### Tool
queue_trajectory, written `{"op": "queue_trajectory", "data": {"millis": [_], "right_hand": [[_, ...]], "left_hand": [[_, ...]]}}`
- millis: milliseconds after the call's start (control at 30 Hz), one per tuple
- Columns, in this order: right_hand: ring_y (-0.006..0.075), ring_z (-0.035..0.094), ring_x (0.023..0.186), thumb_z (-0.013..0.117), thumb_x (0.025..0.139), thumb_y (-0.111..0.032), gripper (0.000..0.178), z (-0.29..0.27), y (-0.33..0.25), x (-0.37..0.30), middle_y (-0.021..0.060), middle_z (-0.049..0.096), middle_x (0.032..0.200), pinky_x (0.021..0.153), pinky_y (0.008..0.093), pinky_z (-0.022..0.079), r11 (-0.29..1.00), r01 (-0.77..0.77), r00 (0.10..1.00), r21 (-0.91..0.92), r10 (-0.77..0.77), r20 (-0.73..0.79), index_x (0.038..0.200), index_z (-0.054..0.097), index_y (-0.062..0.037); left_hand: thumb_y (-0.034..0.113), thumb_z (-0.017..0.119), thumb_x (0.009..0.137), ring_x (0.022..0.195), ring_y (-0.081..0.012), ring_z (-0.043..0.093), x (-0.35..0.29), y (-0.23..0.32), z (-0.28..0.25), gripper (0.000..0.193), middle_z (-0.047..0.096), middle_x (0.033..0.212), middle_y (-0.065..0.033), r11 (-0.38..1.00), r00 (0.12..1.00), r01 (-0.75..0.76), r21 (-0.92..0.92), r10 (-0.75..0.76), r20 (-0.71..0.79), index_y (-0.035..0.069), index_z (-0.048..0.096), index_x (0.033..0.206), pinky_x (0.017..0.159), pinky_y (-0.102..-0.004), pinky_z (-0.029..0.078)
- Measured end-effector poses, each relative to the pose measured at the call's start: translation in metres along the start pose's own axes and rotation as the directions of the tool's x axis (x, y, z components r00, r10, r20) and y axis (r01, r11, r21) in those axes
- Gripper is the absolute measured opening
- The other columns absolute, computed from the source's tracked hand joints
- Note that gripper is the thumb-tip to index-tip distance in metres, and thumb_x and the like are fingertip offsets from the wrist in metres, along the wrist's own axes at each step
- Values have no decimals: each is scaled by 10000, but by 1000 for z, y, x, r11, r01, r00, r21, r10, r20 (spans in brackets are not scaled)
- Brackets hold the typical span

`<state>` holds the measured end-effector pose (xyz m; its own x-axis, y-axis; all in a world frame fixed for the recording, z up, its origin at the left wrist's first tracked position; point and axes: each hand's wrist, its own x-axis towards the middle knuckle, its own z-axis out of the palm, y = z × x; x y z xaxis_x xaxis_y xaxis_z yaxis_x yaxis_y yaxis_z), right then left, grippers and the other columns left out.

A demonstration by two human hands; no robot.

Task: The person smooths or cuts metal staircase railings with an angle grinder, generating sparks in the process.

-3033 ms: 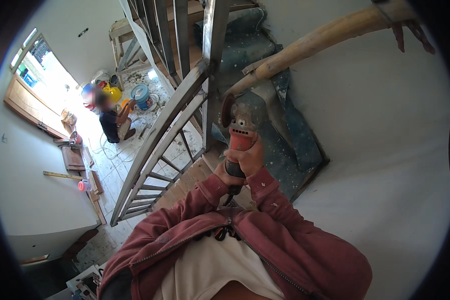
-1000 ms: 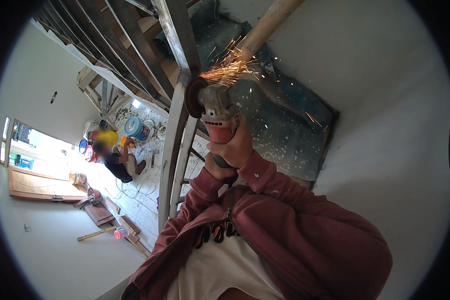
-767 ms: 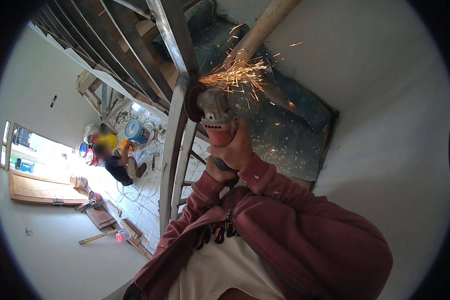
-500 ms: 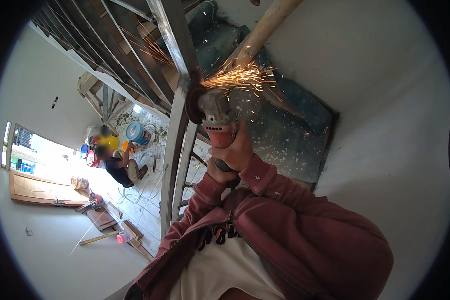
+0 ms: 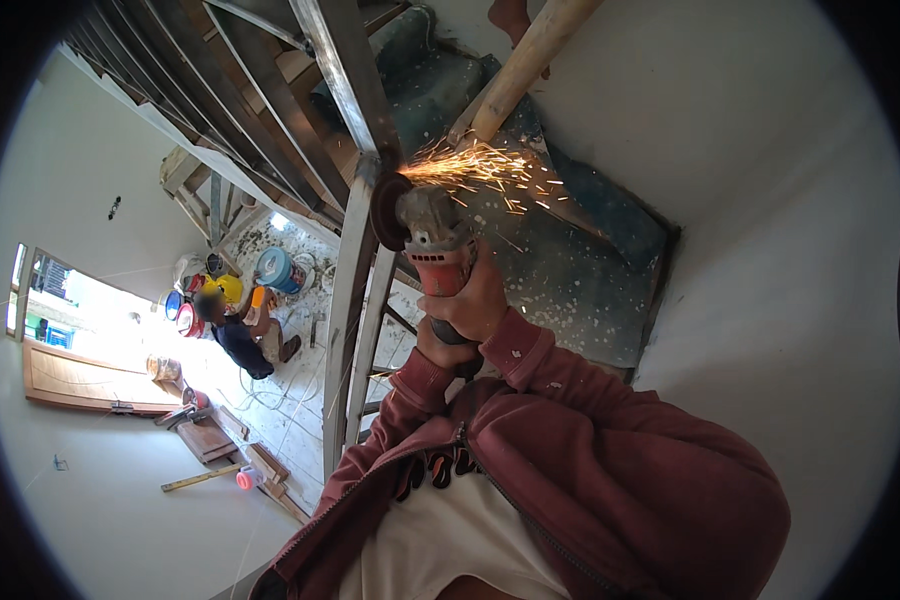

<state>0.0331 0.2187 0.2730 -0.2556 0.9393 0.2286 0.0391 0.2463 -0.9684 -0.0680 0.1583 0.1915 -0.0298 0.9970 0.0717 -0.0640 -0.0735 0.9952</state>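
- Right hand [image 5: 477,300]: mine, wrapped firmly about the red body of the tool, fingers folded round the casing.
- Left hand [image 5: 442,347]: mine, curled round the dark rear grip, just below my right; the far side of the grasp is hidden.
- Angle grinder [image 5: 436,250]: red casing, worn grey metal head; held in front of my chest, head pointing away from me, beside the railing.
- Disc [image 5: 390,212]: dark reddish-brown, round, fitted on the left of the head; its upper edge is at the joint of post and handrail, though exact contact is hard to make out.
- Sparks [image 5: 475,165]: orange, fanning rightward from that joint.
- Post [image 5: 345,75]: bare grey metal, shiny along one face.
- Handrail [image 5: 346,300]: bare metal, running from the joint down along my left side.
- Sheet [image 5: 570,310]: blue-green, spattered with pale spots, spread to the right beyond my hands.
- Pole [image 5: 535,75]: pale wood, slanting above the sheet.
- Co-worker [image 5: 240,345]: dark top, crouched on the floor below, well apart from me.
- Bucket [image 5: 280,272]: blue, near the co-worker.
- Door [image 5: 90,378]: brown wood, at the bright opening on the left.
- Container [image 5: 248,479]: pink and white, beside wooden pieces on the floor.
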Motion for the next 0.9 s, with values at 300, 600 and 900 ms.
{"op": "queue_trajectory", "data": {"millis": [300,600,900], "right_hand": [[273,620,975,806,562,-112,790,-2,4,-1,192,588,1085,855,368,488,997,34,999,-72,-33,19,1202,367,29],[297,633,962,819,558,-128,829,-3,2,1,201,606,1065,847,375,497,999,8,1000,-50,-8,7,1218,346,38],[367,600,1018,804,554,-150,851,-5,-6,3,236,581,1098,886,397,473,998,-61,998,-34,62,27,1237,332,43]], "left_hand": [[192,826,499,1046,-224,617,0,-2,1,735,644,1099,-99,999,1000,-16,30,16,18,32,566,1168,890,-350,491],[188,826,510,1068,-220,608,5,-5,-3,741,639,1116,-100,999,997,-38,-1,38,73,50,563,1188,902,-348,486],[201,831,505,1063,-219,609,7,-4,-11,747,632,1130,-103,993,995,54,100,-63,81,50,559,1184,889,-348,493]]}}
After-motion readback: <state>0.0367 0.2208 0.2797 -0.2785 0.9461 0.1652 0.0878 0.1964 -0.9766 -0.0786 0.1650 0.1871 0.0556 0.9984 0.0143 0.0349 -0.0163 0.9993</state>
